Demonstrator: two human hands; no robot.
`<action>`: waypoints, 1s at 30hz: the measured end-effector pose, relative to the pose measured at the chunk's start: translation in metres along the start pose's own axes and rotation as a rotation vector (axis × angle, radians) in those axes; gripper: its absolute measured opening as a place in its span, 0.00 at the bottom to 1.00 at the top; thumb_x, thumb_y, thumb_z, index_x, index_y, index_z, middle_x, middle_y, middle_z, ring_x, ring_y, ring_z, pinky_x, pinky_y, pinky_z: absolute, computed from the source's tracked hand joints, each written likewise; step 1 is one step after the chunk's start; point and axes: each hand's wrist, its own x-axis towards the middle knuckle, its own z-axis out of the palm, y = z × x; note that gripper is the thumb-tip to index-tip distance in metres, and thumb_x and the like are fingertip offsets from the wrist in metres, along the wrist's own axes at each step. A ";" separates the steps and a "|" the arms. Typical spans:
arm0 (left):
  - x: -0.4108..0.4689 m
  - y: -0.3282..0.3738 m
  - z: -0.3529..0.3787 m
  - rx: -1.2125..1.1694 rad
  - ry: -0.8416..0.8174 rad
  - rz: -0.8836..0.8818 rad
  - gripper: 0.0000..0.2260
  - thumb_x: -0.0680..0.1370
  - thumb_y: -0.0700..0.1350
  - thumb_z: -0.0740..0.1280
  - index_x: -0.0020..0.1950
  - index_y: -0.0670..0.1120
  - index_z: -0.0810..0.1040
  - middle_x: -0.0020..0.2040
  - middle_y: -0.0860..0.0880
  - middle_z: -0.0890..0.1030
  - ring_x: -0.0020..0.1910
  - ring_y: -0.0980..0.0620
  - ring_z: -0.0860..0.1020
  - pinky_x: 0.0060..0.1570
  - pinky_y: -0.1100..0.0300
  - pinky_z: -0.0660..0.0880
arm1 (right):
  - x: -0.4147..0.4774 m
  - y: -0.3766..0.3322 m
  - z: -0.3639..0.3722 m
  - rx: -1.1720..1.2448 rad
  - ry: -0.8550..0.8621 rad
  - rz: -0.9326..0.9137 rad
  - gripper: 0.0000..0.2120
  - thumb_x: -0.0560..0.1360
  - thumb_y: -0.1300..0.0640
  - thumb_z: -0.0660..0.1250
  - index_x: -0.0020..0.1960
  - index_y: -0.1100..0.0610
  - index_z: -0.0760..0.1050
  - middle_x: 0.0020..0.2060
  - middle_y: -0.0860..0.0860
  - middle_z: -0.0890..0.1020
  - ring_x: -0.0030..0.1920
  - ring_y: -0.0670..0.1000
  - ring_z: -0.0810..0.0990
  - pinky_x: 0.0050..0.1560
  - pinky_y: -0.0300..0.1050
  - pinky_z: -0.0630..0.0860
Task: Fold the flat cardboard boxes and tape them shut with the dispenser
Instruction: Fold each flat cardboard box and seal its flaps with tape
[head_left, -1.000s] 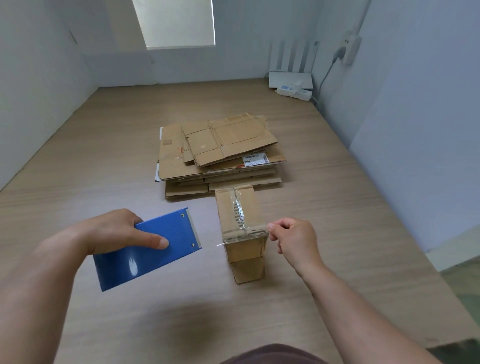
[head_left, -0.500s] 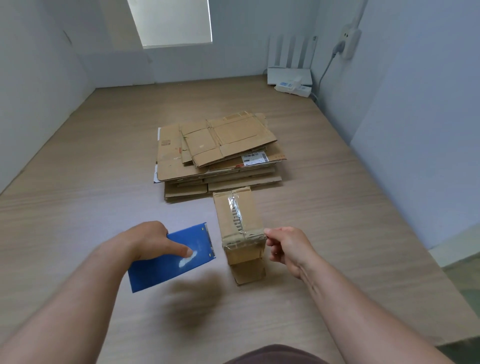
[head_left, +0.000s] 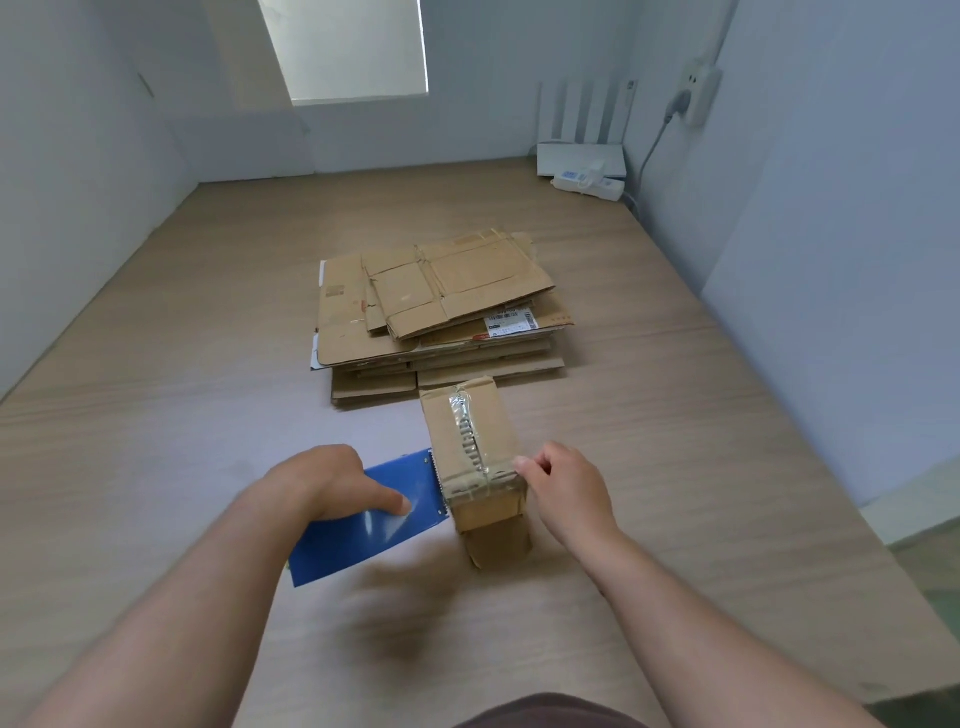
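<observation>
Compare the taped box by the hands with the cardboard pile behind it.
The taped box is folded up and stands on the floor; the cardboard pile is flat sheets lying stacked. The taped box has clear tape along its top seam and across its near end; the cardboard pile shows unfolded flaps. The right hand touches the taped box and the left hand brings the blue dispenser to its side; nothing touches the pile. Both are brown cardboard.

wood floor (head_left: 156, 467), cardboard stack (head_left: 441, 312), taped box (head_left: 475, 457)
</observation>
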 end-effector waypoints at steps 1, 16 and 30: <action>-0.001 0.001 0.002 -0.005 -0.002 -0.012 0.23 0.67 0.67 0.71 0.44 0.50 0.72 0.44 0.51 0.76 0.45 0.52 0.76 0.45 0.57 0.72 | 0.002 0.001 0.001 0.034 0.004 0.003 0.17 0.77 0.50 0.64 0.33 0.53 0.65 0.36 0.49 0.73 0.40 0.52 0.71 0.36 0.45 0.61; -0.012 -0.034 0.040 0.139 0.350 -0.164 0.12 0.76 0.56 0.59 0.49 0.48 0.72 0.38 0.52 0.74 0.41 0.50 0.76 0.35 0.61 0.68 | 0.002 -0.005 0.001 0.082 0.000 0.002 0.14 0.77 0.54 0.65 0.36 0.59 0.69 0.31 0.50 0.72 0.37 0.53 0.71 0.35 0.47 0.57; -0.002 -0.044 0.098 0.112 0.514 -0.146 0.23 0.78 0.43 0.58 0.72 0.44 0.57 0.62 0.47 0.75 0.55 0.46 0.75 0.50 0.55 0.70 | -0.001 -0.002 -0.003 0.023 -0.044 -0.045 0.13 0.78 0.52 0.62 0.37 0.56 0.68 0.33 0.48 0.73 0.38 0.51 0.71 0.33 0.44 0.63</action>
